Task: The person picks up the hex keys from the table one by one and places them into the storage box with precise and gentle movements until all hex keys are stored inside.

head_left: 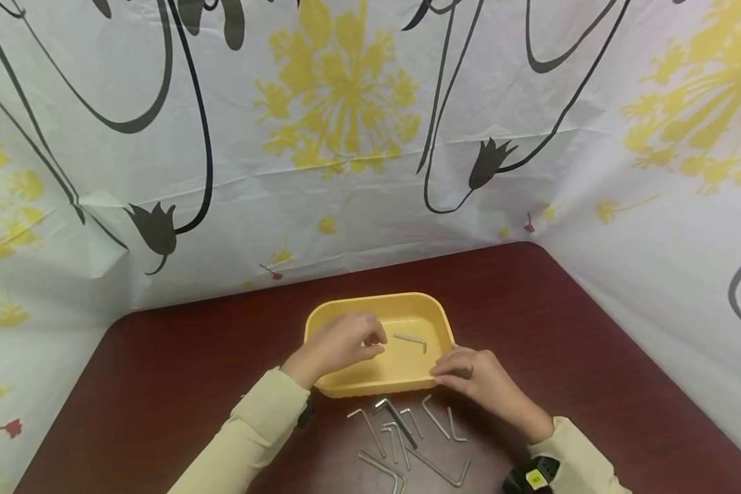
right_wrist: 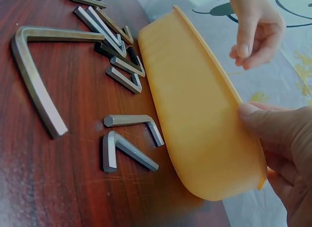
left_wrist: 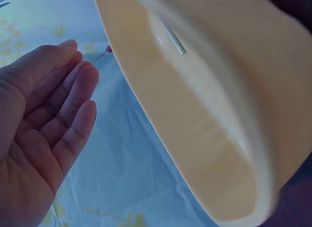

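A yellow plastic tray [head_left: 383, 387] sits on the table with one L-shaped hex key [head_left: 411, 339] on its floor. Over the left part of the tray hovers my left hand [head_left: 346, 339], fingers loosely bent and holding nothing; the left wrist view shows the bare palm [left_wrist: 36, 144]. My right hand [head_left: 481, 377] pinches the tray's rim at the near right corner, thumb [right_wrist: 251, 112] outside the wall. Several more hex keys lie loose on the table just in front of the tray, among them a large bronze-toned one [right_wrist: 36, 85] and a black one [head_left: 401, 418].
The dark red-brown wooden table [head_left: 222, 357] has a rounded far corner at each side. White cloth [head_left: 370, 226] with yellow and grey flower prints hangs behind it and along both sides. A dark band with a yellow label [head_left: 536, 478] is on the right wrist.
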The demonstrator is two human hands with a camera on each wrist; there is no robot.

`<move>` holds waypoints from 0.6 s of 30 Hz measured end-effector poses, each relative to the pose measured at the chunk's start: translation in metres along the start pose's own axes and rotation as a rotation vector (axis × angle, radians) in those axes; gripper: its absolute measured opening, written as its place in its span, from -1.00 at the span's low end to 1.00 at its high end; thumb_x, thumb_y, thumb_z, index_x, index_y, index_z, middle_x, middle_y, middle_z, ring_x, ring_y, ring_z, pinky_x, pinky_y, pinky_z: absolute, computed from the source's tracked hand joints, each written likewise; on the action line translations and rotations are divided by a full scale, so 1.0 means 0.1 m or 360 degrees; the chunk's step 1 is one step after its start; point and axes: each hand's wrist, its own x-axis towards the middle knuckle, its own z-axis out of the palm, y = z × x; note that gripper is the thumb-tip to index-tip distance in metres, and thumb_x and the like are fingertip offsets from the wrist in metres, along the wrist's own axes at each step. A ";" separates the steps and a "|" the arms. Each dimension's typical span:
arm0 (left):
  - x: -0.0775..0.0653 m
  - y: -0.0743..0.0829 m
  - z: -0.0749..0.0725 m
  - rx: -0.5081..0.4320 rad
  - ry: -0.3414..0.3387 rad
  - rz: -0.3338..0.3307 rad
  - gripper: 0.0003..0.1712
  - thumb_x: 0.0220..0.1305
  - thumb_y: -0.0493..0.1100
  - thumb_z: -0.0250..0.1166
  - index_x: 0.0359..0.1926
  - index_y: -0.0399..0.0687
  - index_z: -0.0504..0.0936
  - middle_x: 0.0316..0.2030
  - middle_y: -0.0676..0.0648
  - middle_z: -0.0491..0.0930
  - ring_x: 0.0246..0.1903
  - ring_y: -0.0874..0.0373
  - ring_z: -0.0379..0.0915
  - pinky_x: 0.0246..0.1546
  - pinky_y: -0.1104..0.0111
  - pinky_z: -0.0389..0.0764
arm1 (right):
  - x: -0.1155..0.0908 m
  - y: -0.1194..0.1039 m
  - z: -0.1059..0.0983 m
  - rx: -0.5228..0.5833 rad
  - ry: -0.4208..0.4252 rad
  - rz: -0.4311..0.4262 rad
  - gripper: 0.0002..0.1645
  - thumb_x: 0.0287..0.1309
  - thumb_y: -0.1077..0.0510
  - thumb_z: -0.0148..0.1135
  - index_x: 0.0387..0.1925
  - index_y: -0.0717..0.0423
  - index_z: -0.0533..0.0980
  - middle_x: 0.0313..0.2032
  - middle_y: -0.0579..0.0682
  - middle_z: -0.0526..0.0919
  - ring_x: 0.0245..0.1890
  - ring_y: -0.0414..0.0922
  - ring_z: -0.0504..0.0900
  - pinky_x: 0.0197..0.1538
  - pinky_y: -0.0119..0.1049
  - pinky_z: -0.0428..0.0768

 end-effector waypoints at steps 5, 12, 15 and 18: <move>-0.10 0.05 0.05 -0.0021 0.0003 -0.0042 -0.90 0.10 -0.23 0.31 -0.33 -0.14 0.64 -0.39 0.02 0.57 -0.38 0.21 0.49 -0.30 0.47 0.48 | 0.02 -0.01 -0.02 0.0019 -0.0054 0.0082 -0.85 -0.18 0.31 0.40 -0.45 0.05 0.67 -0.44 -0.22 0.65 -0.34 -0.23 0.61 0.04 -0.17 0.43; -0.27 0.12 0.13 -0.0090 -0.0005 -0.0083 -0.89 0.12 -0.21 0.29 -0.31 -0.13 0.63 -0.37 0.03 0.56 -0.37 0.21 0.49 -0.27 0.45 0.48 | 0.03 0.02 -0.01 0.0006 -0.0066 0.0083 -0.83 -0.22 0.32 0.42 -0.48 0.04 0.67 -0.47 -0.24 0.65 -0.32 -0.21 0.62 0.01 -0.16 0.45; -0.35 0.16 0.17 -0.0122 0.0040 -0.0067 -0.90 0.12 -0.21 0.29 -0.32 -0.13 0.63 -0.39 0.04 0.55 -0.37 0.23 0.48 -0.27 0.46 0.48 | 0.03 0.04 -0.01 0.0003 -0.0056 0.0080 -0.81 -0.24 0.33 0.42 -0.48 0.03 0.67 -0.47 -0.24 0.65 -0.30 -0.20 0.62 0.02 -0.20 0.45; -0.42 0.19 0.22 -0.0175 0.0106 -0.0051 -0.91 0.10 -0.24 0.30 -0.33 -0.13 0.63 -0.40 0.05 0.55 -0.37 0.25 0.48 -0.27 0.48 0.47 | 0.03 0.03 -0.01 0.0020 -0.0057 0.0097 -0.82 -0.23 0.32 0.42 -0.48 0.03 0.67 -0.46 -0.26 0.65 -0.30 -0.22 0.61 0.05 -0.29 0.43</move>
